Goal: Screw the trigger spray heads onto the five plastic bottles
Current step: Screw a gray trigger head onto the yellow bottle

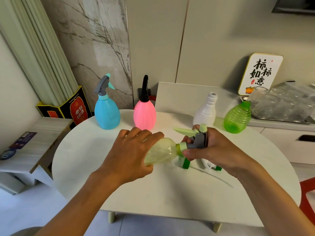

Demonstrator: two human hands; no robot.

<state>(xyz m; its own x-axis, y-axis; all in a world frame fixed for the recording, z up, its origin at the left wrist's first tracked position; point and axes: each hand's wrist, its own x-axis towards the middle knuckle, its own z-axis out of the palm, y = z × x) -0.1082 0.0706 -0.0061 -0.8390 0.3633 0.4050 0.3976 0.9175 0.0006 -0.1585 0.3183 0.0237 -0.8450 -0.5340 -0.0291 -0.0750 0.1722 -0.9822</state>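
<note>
Yellow bottle (162,153) between both hands, mid-table (170,193).

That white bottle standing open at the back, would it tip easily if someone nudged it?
Probably yes. The white bottle looks empty and has no spray head on its neck, so it is likely very light. It is tall and narrows to a slim neck, so a push up high would likely topple it. Being round, it may then roll on the smooth table.
</note>
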